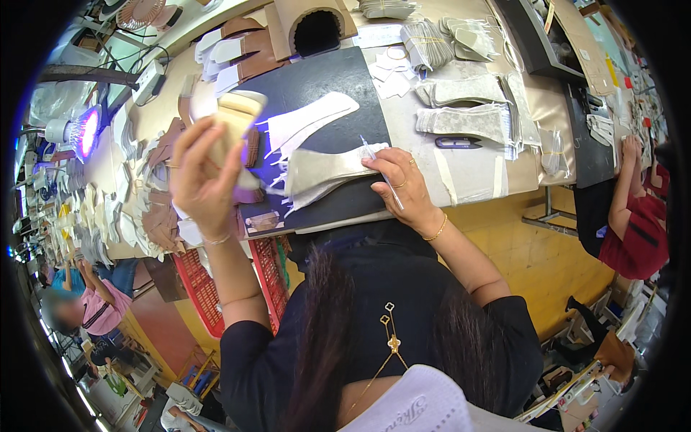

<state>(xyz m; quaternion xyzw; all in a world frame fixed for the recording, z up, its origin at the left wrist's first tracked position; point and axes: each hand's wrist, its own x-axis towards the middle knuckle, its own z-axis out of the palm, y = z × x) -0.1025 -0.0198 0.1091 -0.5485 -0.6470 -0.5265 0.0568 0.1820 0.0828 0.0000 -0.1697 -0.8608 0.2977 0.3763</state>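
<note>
Nearest to us, our right hand (399, 183) pinches a thin silver pen-like tool (381, 173) between thumb and fingers, while its fingertips press down on a pale grey, curved flat cut piece of soft sheet material (324, 173) lying on the black rectangular work mat (317, 90). We judge this piece light, limp and a little fuzzy at the edges, so it is best pinned flat near its wide end or lifted by an edge with a pinch; it would fold rather than break.

Our left hand (205, 180) is raised above the mat's left side, fingers curled around a cream-coloured, rounded block or pad (234, 119), blurred, so we cannot tell its material.

Just beyond lies a second white curved cut piece (309, 119) on the mat. Further off, stacks of grey cut pieces (468, 119) sit on the beige table (468, 176), and a cardboard arch-shaped box (313, 25) stands at the mat's far edge.
</note>
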